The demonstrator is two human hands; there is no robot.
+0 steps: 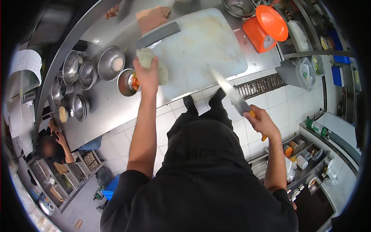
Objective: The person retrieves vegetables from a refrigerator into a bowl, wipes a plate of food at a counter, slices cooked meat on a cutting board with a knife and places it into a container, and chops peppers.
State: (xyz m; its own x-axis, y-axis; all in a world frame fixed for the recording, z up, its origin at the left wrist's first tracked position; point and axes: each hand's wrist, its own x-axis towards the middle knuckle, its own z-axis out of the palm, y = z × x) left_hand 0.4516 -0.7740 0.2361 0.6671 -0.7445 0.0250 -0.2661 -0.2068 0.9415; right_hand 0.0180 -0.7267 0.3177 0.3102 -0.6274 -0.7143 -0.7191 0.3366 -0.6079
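Observation:
My right hand (261, 123) is closed around the yellow handle of a large kitchen knife (232, 92). Its broad blade points up and left, with the tip over the near edge of the white cutting board (208, 38). At the board's left side, my left hand (148, 76) grips a pale green, limp cloth (145, 57), whose folds show beyond the fingers and beside the wrist. Just left of that hand stands a metal bowl (124, 83) with orange and red cut pieces inside. A dark grey bar (158, 34) lies along the board's far left edge.
Several metal bowls (110, 63) stand on the steel counter (104, 110) at left. An orange scale (259, 35) is at the far right, a brownish cloth (150, 19) behind the board. Another person (54, 143) is at lower left; a hand (112, 12) shows at the top.

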